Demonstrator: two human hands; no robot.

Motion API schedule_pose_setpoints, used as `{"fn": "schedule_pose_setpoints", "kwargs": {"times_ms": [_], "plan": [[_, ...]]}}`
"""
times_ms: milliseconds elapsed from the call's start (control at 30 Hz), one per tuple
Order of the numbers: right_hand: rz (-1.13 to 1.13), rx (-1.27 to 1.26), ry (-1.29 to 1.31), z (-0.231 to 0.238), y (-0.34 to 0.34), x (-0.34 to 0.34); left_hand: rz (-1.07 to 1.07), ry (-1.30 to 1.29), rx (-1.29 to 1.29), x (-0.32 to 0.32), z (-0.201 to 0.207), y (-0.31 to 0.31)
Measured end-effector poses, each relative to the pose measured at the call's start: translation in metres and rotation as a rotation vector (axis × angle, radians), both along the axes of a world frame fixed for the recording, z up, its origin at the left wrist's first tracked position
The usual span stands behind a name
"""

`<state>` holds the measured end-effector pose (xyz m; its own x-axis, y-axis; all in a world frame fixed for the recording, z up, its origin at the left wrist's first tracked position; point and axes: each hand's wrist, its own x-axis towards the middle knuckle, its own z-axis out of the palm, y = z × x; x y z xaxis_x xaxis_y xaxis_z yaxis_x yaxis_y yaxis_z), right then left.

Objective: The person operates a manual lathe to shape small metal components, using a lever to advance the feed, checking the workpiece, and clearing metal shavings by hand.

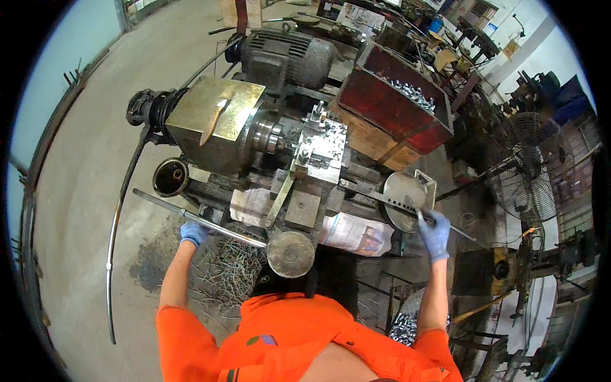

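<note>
I stand at a grimy metal lathe (254,137) in an orange top, both hands in blue gloves. My left hand (192,233) grips a long steel lever bar (191,218) that runs from the lower left toward a round metal knob (291,253). My right hand (435,233) is closed on a thin handle (414,209) at the round disc wheel (402,200) on the machine's right end. The tool block (318,149) sits in the middle next to the chuck (270,135).
A red wooden crate (388,105) with shiny metal parts sits behind the machine. A motor (286,57) stands at the back, a caged fan (528,165) at the right. Metal shavings (223,274) lie on the floor. A bin of shiny parts (404,328) is by my right elbow.
</note>
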<state>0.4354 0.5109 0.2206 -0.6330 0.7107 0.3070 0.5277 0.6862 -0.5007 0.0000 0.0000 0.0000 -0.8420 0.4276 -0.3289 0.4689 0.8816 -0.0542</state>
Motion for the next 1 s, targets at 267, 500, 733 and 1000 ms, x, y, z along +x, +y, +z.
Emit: {"fn": "schedule_pose_setpoints", "kwargs": {"times_ms": [267,500,733,1000], "plan": [[0.653,0.270,0.076,0.093,-0.092,-0.192,0.173,0.254,0.475,0.022,0.172,-0.063],[0.688,0.313,-0.472,0.110,-0.145,-0.300,0.434,0.677,0.451,0.020,0.244,-0.148],[0.680,0.460,-0.391,0.059,-0.135,-0.322,0.751,0.320,0.330,0.096,0.233,-0.095],[0.677,0.369,-0.275,0.064,-0.123,-0.311,0.699,0.338,0.394,0.115,0.231,-0.053]]}}
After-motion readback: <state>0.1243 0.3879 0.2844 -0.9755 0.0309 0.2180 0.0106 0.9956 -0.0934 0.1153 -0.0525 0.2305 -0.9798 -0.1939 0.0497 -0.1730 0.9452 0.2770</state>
